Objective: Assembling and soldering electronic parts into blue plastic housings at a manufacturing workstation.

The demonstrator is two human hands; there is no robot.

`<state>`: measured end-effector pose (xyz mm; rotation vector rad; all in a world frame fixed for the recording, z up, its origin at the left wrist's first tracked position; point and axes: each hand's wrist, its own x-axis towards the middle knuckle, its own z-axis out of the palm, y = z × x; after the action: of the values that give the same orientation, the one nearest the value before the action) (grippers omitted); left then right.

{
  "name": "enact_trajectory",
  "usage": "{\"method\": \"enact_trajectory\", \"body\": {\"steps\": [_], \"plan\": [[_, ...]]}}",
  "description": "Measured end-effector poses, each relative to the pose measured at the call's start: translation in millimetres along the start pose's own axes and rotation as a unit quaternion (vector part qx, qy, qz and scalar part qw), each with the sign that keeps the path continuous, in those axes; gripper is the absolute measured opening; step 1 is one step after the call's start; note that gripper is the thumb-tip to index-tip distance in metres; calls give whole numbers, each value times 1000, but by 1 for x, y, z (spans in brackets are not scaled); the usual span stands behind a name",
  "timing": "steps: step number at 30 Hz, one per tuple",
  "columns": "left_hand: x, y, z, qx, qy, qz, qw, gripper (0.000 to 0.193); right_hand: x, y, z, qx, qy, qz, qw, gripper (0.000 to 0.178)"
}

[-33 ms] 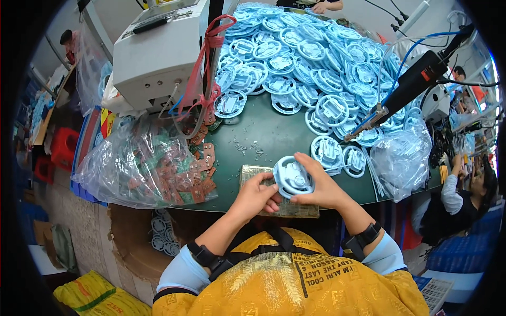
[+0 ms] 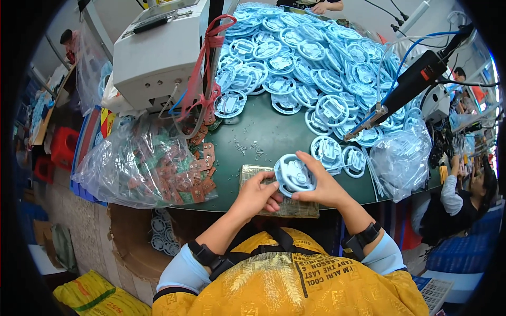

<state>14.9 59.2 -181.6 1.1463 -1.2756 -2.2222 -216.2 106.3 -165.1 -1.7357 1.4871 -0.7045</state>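
Observation:
A light-blue plastic toy steering wheel is held tilted between my hands, above the front of the green table. My right hand grips it from the right, fingers at the top of the rim and thumb at the bottom. On the other side, my left hand is closed, its thumb against the rim's lower left and its fingers curled beneath. Under the wheel lies a flat block wrapped in brownish tape. Small screws are scattered on the table just beyond it.
Similar light-blue wheels are heaped across the back. An electric screwdriver hangs at the right, beside a clear plastic bag. On the left stand a grey machine and a bag of circuit boards. A cardboard box sits below the table edge.
The steering wheel has tipped and turned slightly in my hands, shifting a little to the right. My right fingers have moved slightly with it.

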Motion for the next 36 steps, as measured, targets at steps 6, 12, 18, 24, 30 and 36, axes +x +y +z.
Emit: {"method": "enact_trajectory", "body": {"steps": [6,12,18,24,30,36], "plan": [[15,7,11,-22,23,12,999,48,1,2,-10,283,34,82,955,103],[18,6,12,131,52,82,987,39,-4,5,-15,429,38,87,899,100],[0,-9,13,330,108,225,910,39,-16,10,-1,193,136,36,971,33],[-25,-11,-2,431,154,593,662,40,-9,17,-6,202,312,-11,928,23],[-31,-5,-3,36,77,112,990,49,-12,-11,-2,-142,209,-183,950,50],[-28,-6,-13,-86,47,2,995,38,-16,-15,11,-379,-5,-128,916,68]]}}
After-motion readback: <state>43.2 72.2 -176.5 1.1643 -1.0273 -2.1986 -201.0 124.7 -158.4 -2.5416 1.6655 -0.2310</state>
